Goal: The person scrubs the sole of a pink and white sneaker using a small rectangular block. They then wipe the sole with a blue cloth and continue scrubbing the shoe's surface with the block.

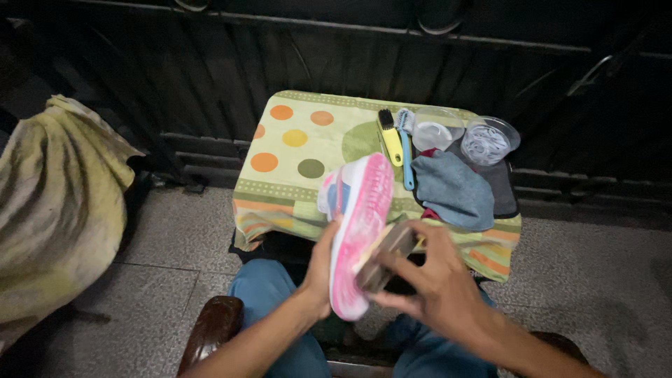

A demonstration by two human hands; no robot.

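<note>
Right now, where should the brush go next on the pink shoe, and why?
Probably a short stroke up toward the toe. The left hand holds the pink shoe sole-up, and the right hand presses the brush against the lower sole, so the upper part looks not yet covered.

Blue jeans (269,290), bare forearms, no sleeves.

Dim scene, dark background, light from above, motion-blurred hands

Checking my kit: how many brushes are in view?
3: a yellow-handled brush and a blue one on the small table, and a wooden brush in the right hand against the pink shoe sole.
</note>
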